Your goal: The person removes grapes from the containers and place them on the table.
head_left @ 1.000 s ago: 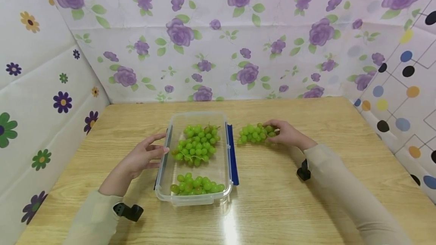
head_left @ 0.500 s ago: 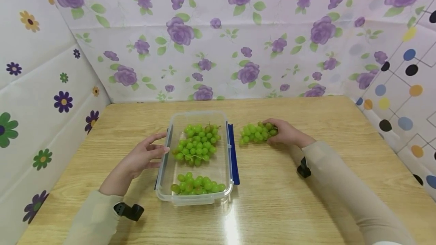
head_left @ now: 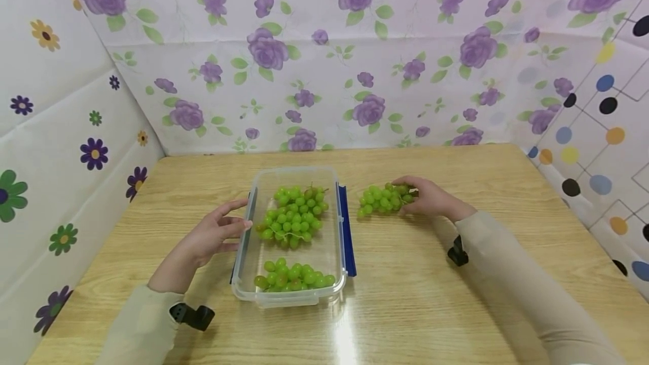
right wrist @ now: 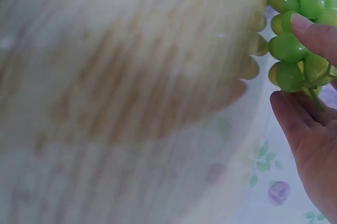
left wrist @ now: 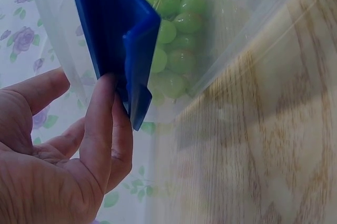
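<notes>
A clear plastic food container [head_left: 324, 255] with blue side latches stands lidless on the wooden table, with bunches of green grapes [head_left: 291, 218] inside. My left hand [head_left: 215, 232] holds its left side, a fingertip over the rim. In the left wrist view, fingers [left wrist: 100, 124] touch the lowered blue latch [left wrist: 113, 34]. Right of the container, my right hand [head_left: 428, 199] grips the end of another green grape bunch [head_left: 380, 199]. Thumb and fingers lie on opposite sides of that bunch [right wrist: 289, 48] in the right wrist view, near its stem.
Another bunch of grapes [head_left: 291, 276] lies at the container's near end. The right blue latch [head_left: 347, 235] sticks out toward the held bunch. Behind the wooden table [head_left: 405, 297] hangs a floral cloth [head_left: 324, 72], with patterned cloths on both sides.
My right hand and its grape bunch have shifted slightly to the right. My left hand and the container stay in place.
</notes>
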